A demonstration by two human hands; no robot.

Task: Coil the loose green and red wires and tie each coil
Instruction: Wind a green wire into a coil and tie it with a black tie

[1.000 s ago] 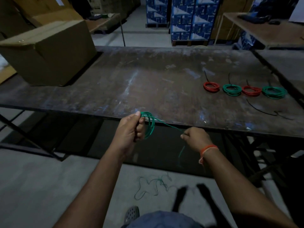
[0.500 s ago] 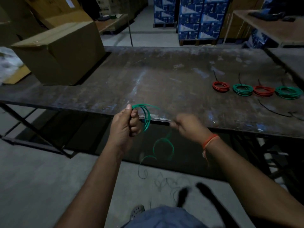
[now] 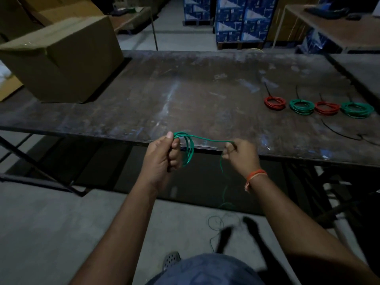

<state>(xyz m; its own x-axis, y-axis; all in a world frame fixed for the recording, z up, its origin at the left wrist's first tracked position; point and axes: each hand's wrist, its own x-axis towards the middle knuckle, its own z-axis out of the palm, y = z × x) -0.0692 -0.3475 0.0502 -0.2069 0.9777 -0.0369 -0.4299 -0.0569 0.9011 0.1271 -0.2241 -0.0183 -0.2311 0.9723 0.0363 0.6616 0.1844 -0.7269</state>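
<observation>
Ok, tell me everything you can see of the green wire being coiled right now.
The green wire is thin, flexible and looks plastic-coated. The left hand grips a few loops of it, hanging as an upright coil at the near edge of the table. From the coil's top a single strand runs right to the right hand, which pinches it. Below that hand the wire drops to the floor, where the slack lies in loose tangles. No tie on it shows.

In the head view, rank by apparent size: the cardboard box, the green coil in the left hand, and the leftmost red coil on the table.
1. Cardboard box, far largest.
2. Green coil in the left hand.
3. Leftmost red coil.
These two look close, and the held coil is nearer the camera, so their order is unsure.
</observation>
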